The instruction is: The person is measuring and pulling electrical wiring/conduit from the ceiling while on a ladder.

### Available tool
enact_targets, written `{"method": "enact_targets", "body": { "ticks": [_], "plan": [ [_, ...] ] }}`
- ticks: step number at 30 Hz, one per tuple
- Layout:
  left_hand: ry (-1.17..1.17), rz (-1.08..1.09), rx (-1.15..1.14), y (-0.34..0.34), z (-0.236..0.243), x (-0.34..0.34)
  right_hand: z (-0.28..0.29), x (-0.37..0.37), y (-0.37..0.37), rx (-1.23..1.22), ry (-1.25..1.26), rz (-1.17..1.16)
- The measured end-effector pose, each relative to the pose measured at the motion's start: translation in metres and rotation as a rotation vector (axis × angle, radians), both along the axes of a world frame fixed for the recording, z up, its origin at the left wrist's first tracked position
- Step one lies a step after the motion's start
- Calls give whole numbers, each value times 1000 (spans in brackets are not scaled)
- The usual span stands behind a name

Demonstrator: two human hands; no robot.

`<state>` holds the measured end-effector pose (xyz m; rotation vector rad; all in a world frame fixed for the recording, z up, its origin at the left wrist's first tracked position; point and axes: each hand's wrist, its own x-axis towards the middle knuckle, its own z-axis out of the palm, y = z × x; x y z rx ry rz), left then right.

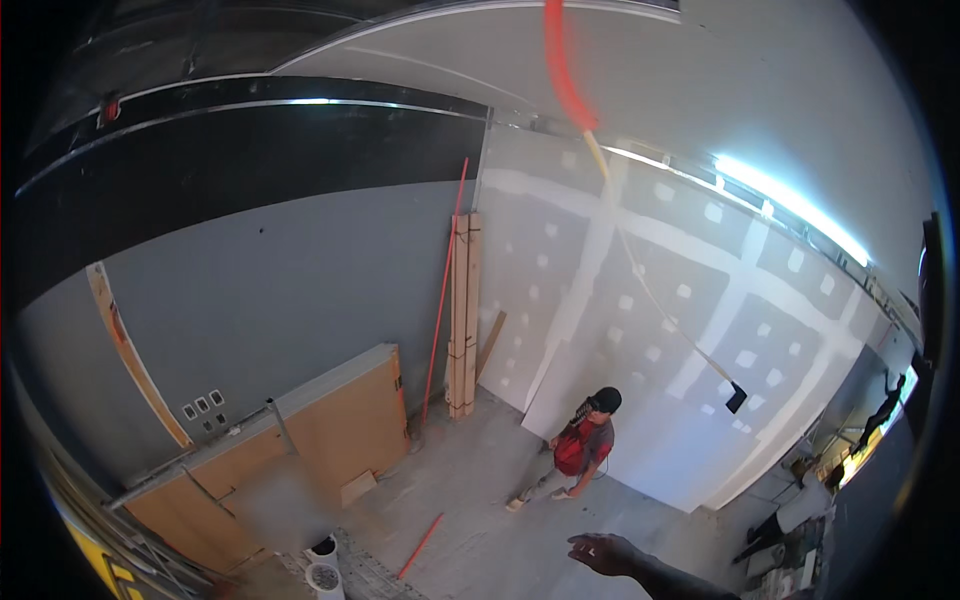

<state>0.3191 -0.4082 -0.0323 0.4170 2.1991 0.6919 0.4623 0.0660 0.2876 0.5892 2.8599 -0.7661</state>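
Note:
My right hand (603, 554) reaches in from the lower right edge at the end of a dark forearm. Its fingers point left and look loosely stretched out, with nothing visible in them. It hovers over the grey floor (480, 540) and touches nothing I can see. My left hand is out of view. Overhead hangs a blurred red tube (566, 75), continuing as a pale cord (650, 290) that ends in a black fitting (737, 398) in front of the patched drywall.
A co-worker in red and grey (585, 445) stands by the drywall (540, 240); another person (800, 505) is at right. Brown boards (345, 415) lean at left, near white buckets (323, 577). Long bundled boards (463, 310) stand upright. A red rod (421, 546) lies on the floor.

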Motion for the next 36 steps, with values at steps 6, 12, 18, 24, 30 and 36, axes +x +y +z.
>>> {"method": "enact_targets", "body": {
  "ticks": [6,12,18,24,30,36],
  "plan": [
    [-1,137,82,14,-4,6,-49,77,-25,88,-138,53],
    [275,39,395,144,84,-14,-37,225,-71,-214,-306,-32],
    [621,94,961,264,365,9,8,338,-51,-196,-420,-213],
    [886,-112,1129,308,529,34,-12,443,-2,-195,-163,-471],
    [778,44,957,346,648,-4,31,464,3,-136,-227,-500],
    [580,273,1043,368,780,-108,19,460,-15,-25,-149,-581]
  ]
}}
